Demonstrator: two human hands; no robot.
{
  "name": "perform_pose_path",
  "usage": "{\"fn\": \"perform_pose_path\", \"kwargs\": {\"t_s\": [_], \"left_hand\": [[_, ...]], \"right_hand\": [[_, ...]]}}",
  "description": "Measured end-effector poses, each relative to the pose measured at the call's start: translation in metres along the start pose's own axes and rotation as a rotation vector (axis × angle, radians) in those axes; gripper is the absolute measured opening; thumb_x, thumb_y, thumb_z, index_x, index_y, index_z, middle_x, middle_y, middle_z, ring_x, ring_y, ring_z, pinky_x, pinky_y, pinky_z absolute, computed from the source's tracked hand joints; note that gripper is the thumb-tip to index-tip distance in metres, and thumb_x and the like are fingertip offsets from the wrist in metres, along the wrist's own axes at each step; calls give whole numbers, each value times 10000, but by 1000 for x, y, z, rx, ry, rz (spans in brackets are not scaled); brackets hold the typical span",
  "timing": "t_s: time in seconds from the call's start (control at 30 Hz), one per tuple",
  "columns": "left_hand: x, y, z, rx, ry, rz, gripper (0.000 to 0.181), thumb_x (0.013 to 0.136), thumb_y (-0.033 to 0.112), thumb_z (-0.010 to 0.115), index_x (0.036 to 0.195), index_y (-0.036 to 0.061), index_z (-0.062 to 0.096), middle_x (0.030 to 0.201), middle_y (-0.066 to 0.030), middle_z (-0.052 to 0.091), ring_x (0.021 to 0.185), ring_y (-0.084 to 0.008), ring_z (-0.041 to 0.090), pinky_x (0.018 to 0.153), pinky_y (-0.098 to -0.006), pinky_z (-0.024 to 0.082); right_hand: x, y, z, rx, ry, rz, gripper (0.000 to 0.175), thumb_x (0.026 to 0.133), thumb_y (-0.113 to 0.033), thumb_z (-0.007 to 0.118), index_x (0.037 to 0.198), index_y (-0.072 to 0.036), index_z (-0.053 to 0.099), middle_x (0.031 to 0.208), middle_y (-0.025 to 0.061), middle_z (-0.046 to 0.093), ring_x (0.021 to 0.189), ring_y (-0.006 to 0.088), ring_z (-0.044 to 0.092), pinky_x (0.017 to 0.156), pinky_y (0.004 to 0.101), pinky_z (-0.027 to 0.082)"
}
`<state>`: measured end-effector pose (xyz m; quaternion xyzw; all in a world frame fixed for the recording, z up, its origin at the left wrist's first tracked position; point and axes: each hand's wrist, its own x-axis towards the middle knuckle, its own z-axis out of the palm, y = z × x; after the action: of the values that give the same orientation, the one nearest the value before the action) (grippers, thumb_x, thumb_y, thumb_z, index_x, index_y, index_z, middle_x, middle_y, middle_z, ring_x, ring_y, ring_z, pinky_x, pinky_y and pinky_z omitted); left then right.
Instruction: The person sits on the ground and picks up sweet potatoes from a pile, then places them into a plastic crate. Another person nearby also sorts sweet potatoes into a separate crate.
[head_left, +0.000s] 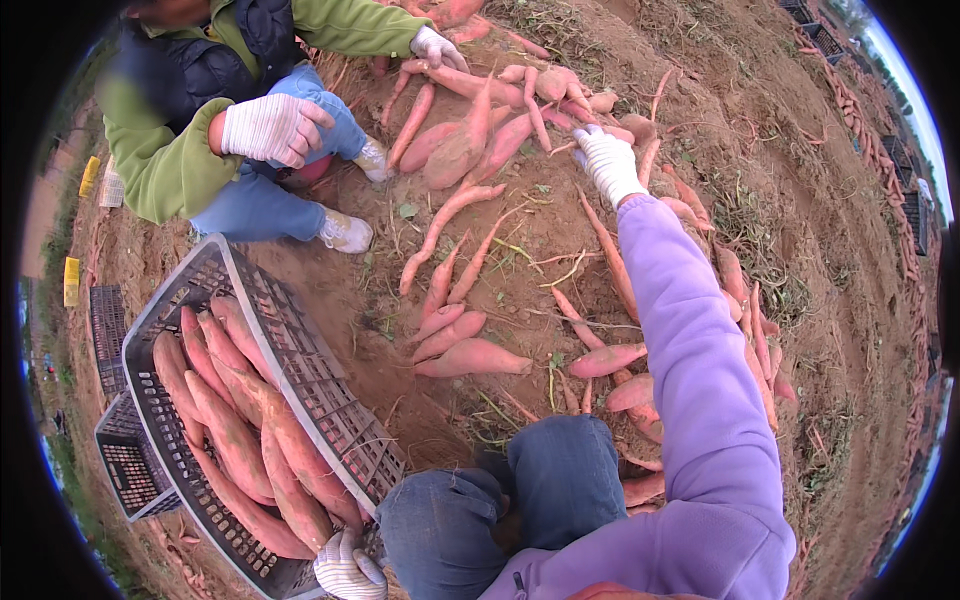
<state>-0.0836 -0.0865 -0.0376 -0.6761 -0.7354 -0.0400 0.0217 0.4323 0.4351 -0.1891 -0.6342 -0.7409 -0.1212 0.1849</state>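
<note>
My right hand (606, 163), in a white knit glove, reaches out to a heap of sweet potatoes (559, 112) on the soil. Its fingertips are at a thin root (564, 148); whether they grip anything is hidden. At the bottom, my gloved left hand (349, 568) is at the near end of a black plastic crate (300, 382), by the tips of the sweet potatoes inside. Its grip cannot be made out. Long reddish sweet potatoes (236, 435) lie side by side in the crate. Between my knees and the heap, several more sweet potatoes (472, 358) lie on the ground.
A co-worker in a green top crouches across from me, one gloved hand (439, 49) at the heap, the other (274, 129) over a knee. Smaller black crates (135, 457) stand behind mine. Cut vines (750, 217) litter the soil at right. Farther off are crates (916, 221) and a row of sweet potatoes.
</note>
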Motion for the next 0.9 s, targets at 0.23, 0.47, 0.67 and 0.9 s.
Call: {"fn": "perform_pose_path", "kwargs": {"t_s": [0.23, 0.47, 0.67, 0.9], "left_hand": [[0, -5, 4, -67, 78, 42, 313, 868, 217, 551, 1104, 50, 673, 1046, -140, 674, 907, -350, 637, 815, -441, 477], [8, -2, -18, -749, 456, -38, 594, 784, 132, 765, 1329, 17, 558, 1268, -162, 607, 1177, -305, 582, 1039, -401, 444], [38, -16, -70, -941, 357, 129, 1000, 715, 255, 864, 1521, 40, 313, 1461, -162, 455, 1384, -270, 406, 1170, -397, 302], [32, -77, -62, -1134, 307, -277, 879, 752, 211, 836, 1471, -13, 382, 1374, -207, 536, 1292, -295, 506, 1088, -344, 396]], "right_hand": [[-51, 36, -166, 1298, 248, 742, 296, 984, -293, 629, 1105, -23, 644, 801, 78, 693, 601, 165, 642, 578, 319, 532], [-77, -126, -250, 1943, -19, 511, 402, 971, -381, 629, 1090, 0, 670, 848, 86, 709, 622, 168, 640, 581, 309, 522], [-106, -337, -313, 2007, -587, 210, 435, 994, -356, 601, 1220, 16, 592, 1087, 127, 680, 885, 207, 693, 738, 356, 571], [-163, -385, -347, 1738, -783, -336, 507, 1008, -336, 580, 1381, -4, 493, 1251, 148, 624, 1056, 234, 666, 896, 360, 536]]}}
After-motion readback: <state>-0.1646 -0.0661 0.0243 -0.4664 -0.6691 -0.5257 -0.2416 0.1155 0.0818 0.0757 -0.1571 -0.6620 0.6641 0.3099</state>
